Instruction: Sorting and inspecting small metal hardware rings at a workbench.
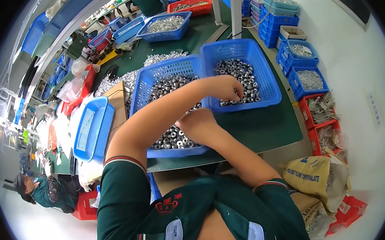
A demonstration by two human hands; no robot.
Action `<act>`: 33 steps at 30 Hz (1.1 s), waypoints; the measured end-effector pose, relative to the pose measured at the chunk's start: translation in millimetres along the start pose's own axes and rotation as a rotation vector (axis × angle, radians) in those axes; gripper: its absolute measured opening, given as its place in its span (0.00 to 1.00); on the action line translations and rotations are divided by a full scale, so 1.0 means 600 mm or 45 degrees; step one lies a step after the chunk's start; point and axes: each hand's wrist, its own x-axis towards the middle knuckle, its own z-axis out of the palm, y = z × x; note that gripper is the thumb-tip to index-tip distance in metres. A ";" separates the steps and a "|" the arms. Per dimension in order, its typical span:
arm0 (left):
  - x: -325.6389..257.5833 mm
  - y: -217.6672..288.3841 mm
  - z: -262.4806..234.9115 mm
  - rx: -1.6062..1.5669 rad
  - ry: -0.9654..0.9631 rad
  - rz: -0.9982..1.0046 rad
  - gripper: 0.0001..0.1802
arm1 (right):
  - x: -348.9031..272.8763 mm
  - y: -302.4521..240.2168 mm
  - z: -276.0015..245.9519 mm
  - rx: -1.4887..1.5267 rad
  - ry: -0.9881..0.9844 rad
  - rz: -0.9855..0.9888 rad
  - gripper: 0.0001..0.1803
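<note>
The person's left hand (225, 87) reaches across over the right-hand blue basket (266, 83), fingers pinched together just above the small metal nuts (240, 74) heaped inside; whether it grips one cannot be told. The right hand (197, 122) is loosely curled at the near corner of the left blue basket (143, 85), also full of nuts; what it holds is hidden. Both baskets sit side by side, touching, long sides running away from the person, on a green table (263, 129). An empty blue tray (94, 129) lies further left.
</note>
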 end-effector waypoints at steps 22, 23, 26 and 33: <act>-0.244 -0.088 0.022 0.165 0.967 0.011 0.10 | -0.014 0.024 0.004 1.299 0.755 0.397 0.10; -0.244 -0.096 0.046 0.112 0.829 -0.063 0.10 | -0.016 0.024 0.004 1.306 0.765 0.367 0.10; -0.236 -0.112 0.103 0.010 0.623 -0.020 0.11 | -0.016 0.022 0.004 1.388 0.735 0.353 0.10; -0.211 -0.128 0.152 0.228 0.489 -0.020 0.17 | -0.018 0.019 0.005 1.284 0.702 0.359 0.10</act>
